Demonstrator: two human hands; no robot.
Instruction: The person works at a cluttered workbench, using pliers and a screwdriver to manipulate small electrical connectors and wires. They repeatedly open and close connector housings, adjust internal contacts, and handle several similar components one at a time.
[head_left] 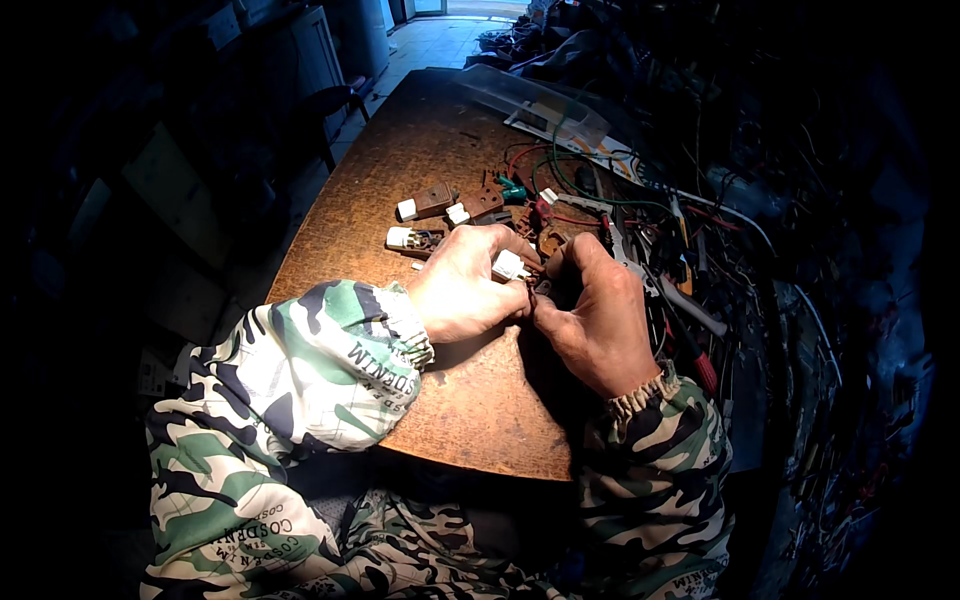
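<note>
My left hand [465, 285] is closed around a brown plug connector with a white end [508, 265], just above the wooden table [390, 130]. Opposite it, my right hand [600, 310] pinches at the connector's near side; what lies between its fingertips is too small and shadowed to make out. The two hands' fingertips almost meet. Beyond my left hand lie a brown connector with a white end [430, 200] and a similar one [484, 205]. Closer to my left knuckles, an opened connector [415, 240] shows metal parts inside.
A red-handled tool [703, 368], pliers [625, 250] and tangled wires [590, 195] crowd the right side. Small green pieces [512, 188] lie behind the hands. A clear plastic sheet [540, 105] covers the far edge. A dark chair [335, 105] stands beyond the table's left.
</note>
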